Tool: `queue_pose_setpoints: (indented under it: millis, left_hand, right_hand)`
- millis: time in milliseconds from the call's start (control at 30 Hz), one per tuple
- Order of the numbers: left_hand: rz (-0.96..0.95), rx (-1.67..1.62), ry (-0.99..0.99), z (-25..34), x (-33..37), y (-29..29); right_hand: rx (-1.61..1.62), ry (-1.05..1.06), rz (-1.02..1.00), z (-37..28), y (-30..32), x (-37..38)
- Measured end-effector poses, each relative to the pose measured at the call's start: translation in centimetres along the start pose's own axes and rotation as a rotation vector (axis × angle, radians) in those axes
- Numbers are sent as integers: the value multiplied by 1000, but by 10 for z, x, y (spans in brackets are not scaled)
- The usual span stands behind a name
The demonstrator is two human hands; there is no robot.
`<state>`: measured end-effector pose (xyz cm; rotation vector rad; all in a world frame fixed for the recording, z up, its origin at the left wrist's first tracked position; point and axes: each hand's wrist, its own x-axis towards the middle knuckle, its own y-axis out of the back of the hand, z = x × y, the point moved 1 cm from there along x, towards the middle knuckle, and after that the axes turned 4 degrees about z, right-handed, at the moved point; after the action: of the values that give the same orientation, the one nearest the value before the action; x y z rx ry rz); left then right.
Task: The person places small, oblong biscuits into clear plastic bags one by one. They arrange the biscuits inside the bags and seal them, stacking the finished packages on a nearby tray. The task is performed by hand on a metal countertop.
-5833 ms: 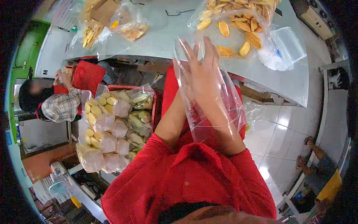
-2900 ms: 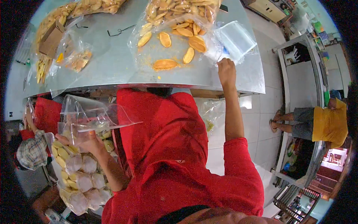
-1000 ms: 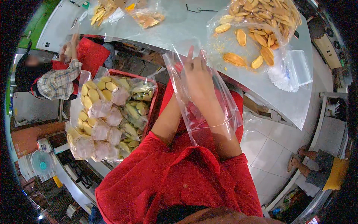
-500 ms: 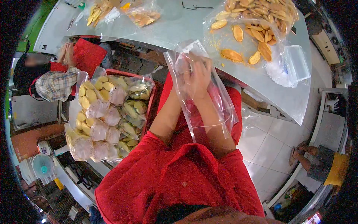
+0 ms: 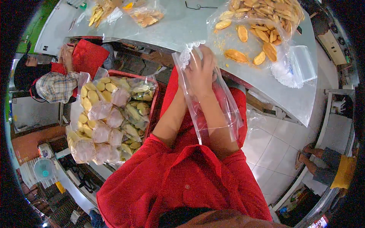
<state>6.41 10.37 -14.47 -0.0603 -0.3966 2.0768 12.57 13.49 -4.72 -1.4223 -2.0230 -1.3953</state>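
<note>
A long clear plastic bag (image 5: 224,102) lies over my right forearm. My right hand (image 5: 202,74) is inside it at the far end, fingers spread and bent against a white lace-edged doily (image 5: 186,57). My left hand (image 5: 189,85) is at the bag's left side, partly under my right hand; its fingers are hidden. Beyond on the grey table (image 5: 178,32), a big clear bag holds many flat oval tan pieces (image 5: 272,17). Several loose oval pieces (image 5: 236,56) lie at its mouth among crumbs.
White doilies (image 5: 285,74) and a stack of clear bags (image 5: 303,64) sit at the table's right. A red crate (image 5: 154,98) at my left holds several filled bags (image 5: 102,110). A person in a plaid shirt (image 5: 57,87) sits far left. Another person's legs (image 5: 313,161) show at right.
My right hand has shifted slightly up and right within the bag, its fingers now more spread. More of the doily's lace edge shows at the bag's far end.
</note>
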Motion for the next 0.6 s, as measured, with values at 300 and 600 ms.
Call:
queue_pose_setpoints:
  millis: [300, 600]
  left_hand:
    - [13, 105, -17, 4, 2, -4]
    - [14, 256, -60, -1, 12, -11]
  right_hand:
    - [105, -65, 9, 11, -18, -12]
    - [56, -169, 51, -5, 1, 5]
